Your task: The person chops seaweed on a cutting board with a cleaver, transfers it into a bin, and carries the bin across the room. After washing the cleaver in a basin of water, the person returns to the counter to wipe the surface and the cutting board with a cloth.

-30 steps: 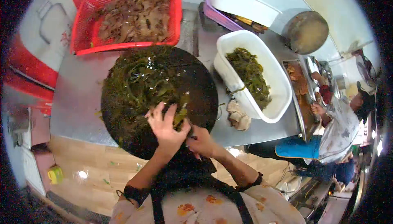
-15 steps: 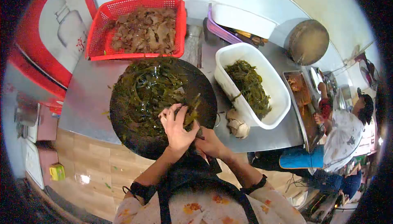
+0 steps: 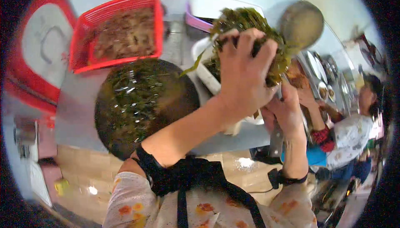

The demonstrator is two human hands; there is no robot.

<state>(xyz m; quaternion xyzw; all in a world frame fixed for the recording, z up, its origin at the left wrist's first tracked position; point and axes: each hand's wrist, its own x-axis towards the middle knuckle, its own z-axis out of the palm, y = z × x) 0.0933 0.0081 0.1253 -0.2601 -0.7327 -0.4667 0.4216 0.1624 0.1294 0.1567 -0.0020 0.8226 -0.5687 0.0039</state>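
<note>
My left hand (image 3: 246,69) is closed over a large clump of green kelp strips (image 3: 243,19), lifted above the white tub (image 3: 201,53). Loose strands hang off its left side. Close beside it, my right hand (image 3: 287,109) grips a knife; motion blur and my fingers hide most of it, though a grey metal part (image 3: 276,140) shows below the hand. The clump and both arms cover much of the tub. More chopped kelp (image 3: 135,96) is spread over the round dark cutting board (image 3: 183,90) at left.
A red basket (image 3: 157,32) of brown meat pieces stands behind the board. A purple basket (image 3: 199,23) and a round wooden board (image 3: 302,23) are at the back. To the right, another person (image 3: 348,138) reaches toward a metal tray of food. A pale lump (image 3: 231,129) lies near the tub.
Both hands have moved up and right, from the board to above the white tub. A clump of kelp has been lifted off the board, which shows more bare surface at its right.
</note>
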